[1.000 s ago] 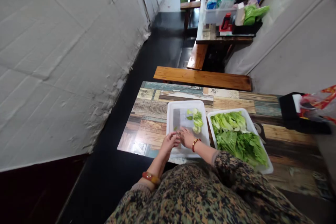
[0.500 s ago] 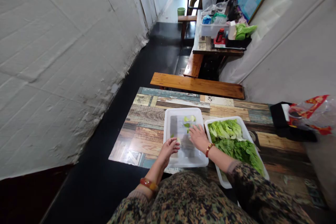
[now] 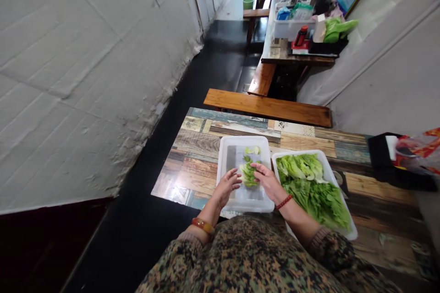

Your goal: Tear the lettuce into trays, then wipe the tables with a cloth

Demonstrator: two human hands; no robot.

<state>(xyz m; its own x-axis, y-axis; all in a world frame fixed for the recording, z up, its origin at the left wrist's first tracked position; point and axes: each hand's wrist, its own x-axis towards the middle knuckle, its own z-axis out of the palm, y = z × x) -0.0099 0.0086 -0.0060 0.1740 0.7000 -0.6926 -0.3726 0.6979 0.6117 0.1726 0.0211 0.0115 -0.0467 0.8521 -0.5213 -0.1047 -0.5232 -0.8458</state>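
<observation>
A white plastic tray (image 3: 223,155) sits in front of me, with a few light-green lettuce pieces (image 3: 253,150) toward its far end. Between my hands is a small bunch of lettuce (image 3: 248,175), over the tray. My right hand (image 3: 270,184) has its thumb and fingers at the right side of this bunch and appears to grip it. My left hand (image 3: 228,187) is on the bunch's left, fingers apart and holding nothing. Just to the right, a second white tray (image 3: 329,167) is filled with lettuce leaves (image 3: 318,199).
The trays stand on a wood-patterned table (image 3: 197,151). A black box (image 3: 381,160) with a red-and-clear plastic bag is at the right. Beyond are a wooden bench (image 3: 268,106) and another table holding a bin and bags. A white wall (image 3: 85,78) runs along the left.
A bunch of lettuce now shows between my hands. My right hand has turned inward from the tray's far part, and my left hand's fingers have spread. The view has shifted slightly.
</observation>
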